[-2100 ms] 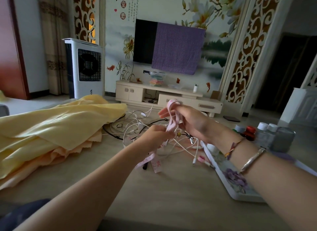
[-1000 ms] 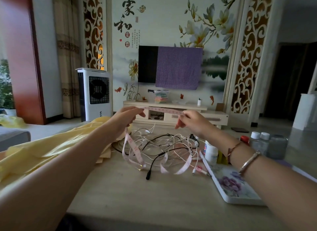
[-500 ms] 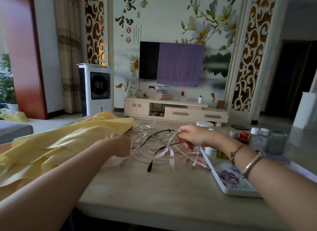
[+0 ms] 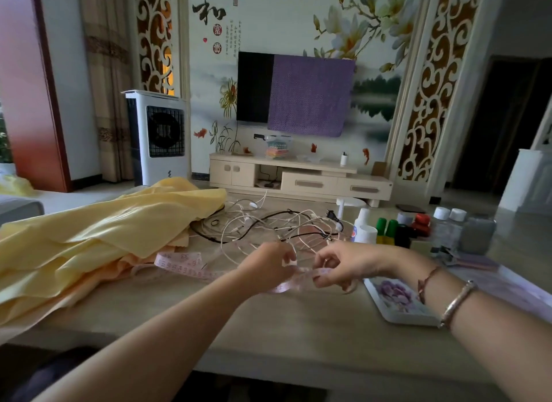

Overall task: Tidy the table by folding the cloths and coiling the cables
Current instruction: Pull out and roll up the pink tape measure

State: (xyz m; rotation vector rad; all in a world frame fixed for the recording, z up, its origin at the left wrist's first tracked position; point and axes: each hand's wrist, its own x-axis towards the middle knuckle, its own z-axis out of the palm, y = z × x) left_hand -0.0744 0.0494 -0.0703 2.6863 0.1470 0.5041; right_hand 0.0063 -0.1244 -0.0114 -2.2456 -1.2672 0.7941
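Pink tape measure (image 4: 182, 262) trailing left on desk (image 4: 298, 327) | pinched by left hand (image 4: 268, 267) and right hand (image 4: 343, 267) | best wound in small even loops, clear of cables (image 4: 268, 225).

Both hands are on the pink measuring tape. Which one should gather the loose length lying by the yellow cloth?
Left, probably. The left hand sits nearer the measuring tape trailing toward the yellow cloth; the right hand pinches the other end beside the floral tray.

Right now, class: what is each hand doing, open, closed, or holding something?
Left hand: fingers curled, pinching the pink measuring tape.
Right hand: fingers curled, pinching the same tape further along.
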